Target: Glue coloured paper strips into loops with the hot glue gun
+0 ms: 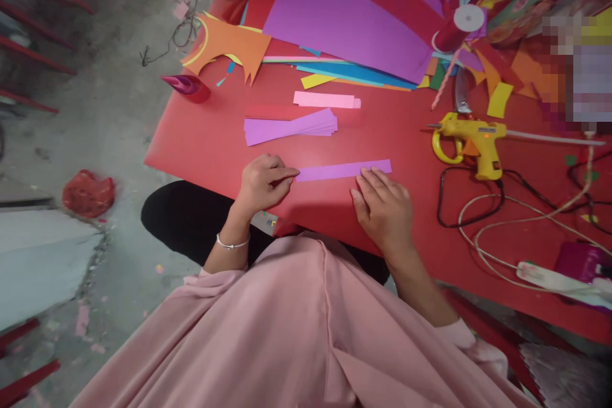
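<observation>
A purple paper strip (pixel 327 171) lies nearly level on the red table in front of me. At its left end is my left hand (pixel 264 183), thumb and forefinger closed in a pinch at the tip of the strip. My right hand (pixel 388 209) rests on the strip's right part, fingers stretched out and lying flat over its lower edge. Just beyond the strip is a loosely fanned stack of purple strips (pixel 291 126). Pink strips (pixel 325 99) lie behind that stack.
The red table (pixel 201 140) holds large purple sheets (pixel 349 13) at the back and an orange cut-out (pixel 234 44). On the right are a yellow glue gun (pixel 482 140), looped cables (pixel 471 229), a power strip (pixel 549 277) and a thread spool (pixel 459 27). A shiny pink-purple cone-tipped object (pixel 189 87) stands left.
</observation>
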The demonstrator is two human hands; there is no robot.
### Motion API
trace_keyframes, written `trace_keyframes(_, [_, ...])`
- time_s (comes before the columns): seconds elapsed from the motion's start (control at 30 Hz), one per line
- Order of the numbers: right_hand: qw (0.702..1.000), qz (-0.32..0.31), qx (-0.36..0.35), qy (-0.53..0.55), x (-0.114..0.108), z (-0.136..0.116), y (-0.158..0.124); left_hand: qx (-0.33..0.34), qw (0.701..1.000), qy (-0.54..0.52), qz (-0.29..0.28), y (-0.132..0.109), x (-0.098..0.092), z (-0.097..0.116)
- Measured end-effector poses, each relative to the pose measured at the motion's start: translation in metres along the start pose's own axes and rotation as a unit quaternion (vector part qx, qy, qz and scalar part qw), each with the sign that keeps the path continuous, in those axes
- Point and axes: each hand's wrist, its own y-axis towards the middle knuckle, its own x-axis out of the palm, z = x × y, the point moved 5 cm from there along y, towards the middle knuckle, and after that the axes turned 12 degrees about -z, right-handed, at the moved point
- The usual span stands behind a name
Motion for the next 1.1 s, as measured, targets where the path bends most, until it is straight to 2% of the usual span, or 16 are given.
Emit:
trace_keyframes(0.2, [1.0,0.001,-0.002,-0.006,0.0,-0.001,0.0,0.003,1.0,0.003,0.002,-0.001,0.001,-0.001])
trace_keyframes(0.63, [1.0,-0.002,0.005,0.012,-0.001,0.0,0.0,-0.042,0.999,0.008,-0.018,-0.003,0.002,-0.006])
trace_keyframes(0.77, [0.998,-0.027,0.024,0.042,0.002,0.002,0.002,-0.047,0.999,-0.024,0.0,0.003,-0.006,0.005])
trace_keyframes(0.83, [0.998,-0.033,0.027,0.044,0.002,0.002,0.003,-0.043,0.998,-0.031,0.035,0.015,-0.011,0.021])
trace_keyframes(0.9, [0.998,-0.033,0.028,0.041,0.001,0.001,0.004,-0.016,0.997,-0.064,0.029,0.036,-0.005,0.042])
trace_keyframes(1.0, [0.999,-0.022,0.026,0.038,-0.002,-0.001,0.004,0.052,0.992,-0.112,-0.039,0.076,0.022,0.072])
trace_keyframes(1.1, [0.999,-0.008,0.017,0.035,-0.004,-0.003,0.003,0.095,0.984,-0.132,-0.069,0.11,0.054,0.084])
